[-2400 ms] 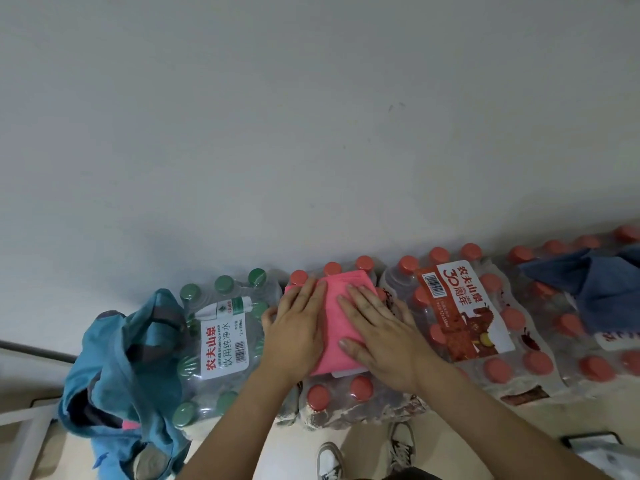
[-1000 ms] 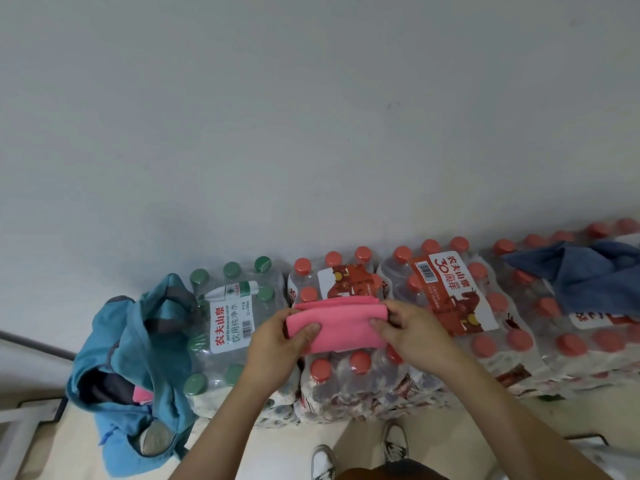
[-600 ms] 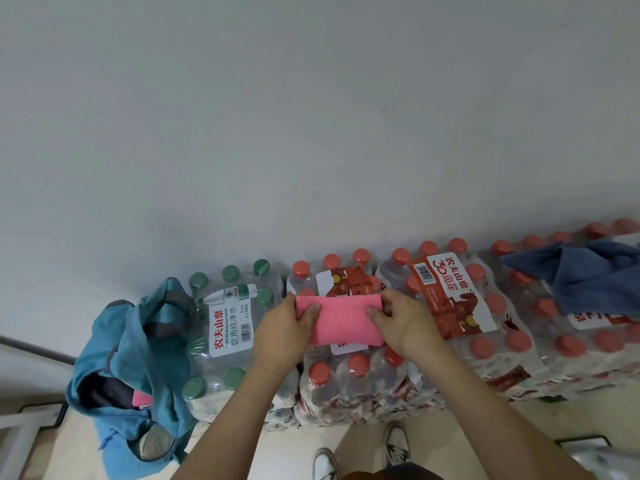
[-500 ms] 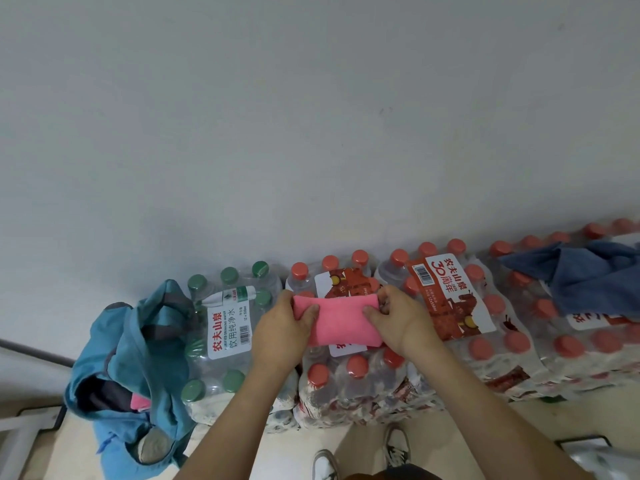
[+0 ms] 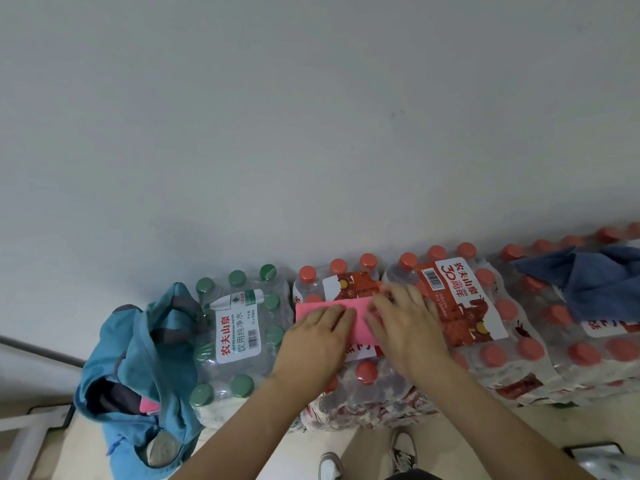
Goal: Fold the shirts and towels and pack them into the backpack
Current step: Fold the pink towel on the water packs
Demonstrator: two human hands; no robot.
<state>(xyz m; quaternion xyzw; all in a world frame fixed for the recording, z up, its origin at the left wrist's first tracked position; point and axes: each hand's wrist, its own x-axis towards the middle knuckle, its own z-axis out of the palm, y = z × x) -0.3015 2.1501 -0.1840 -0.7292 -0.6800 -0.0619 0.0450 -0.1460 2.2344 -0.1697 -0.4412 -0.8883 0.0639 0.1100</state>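
Bare forearms (image 5: 502,420); white-toed sneakers (image 5: 330,466); dark trousers.

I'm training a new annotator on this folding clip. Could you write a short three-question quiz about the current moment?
1. True or false: the left hand and the right hand both lie flat on the pink towel.
2. What colour are the caps of the bottle pack under the pink towel? A green, B red, C white.
3. Fill in: the blue backpack sits to the ____ of the green-capped pack.
Key: 1 true; 2 B; 3 left.
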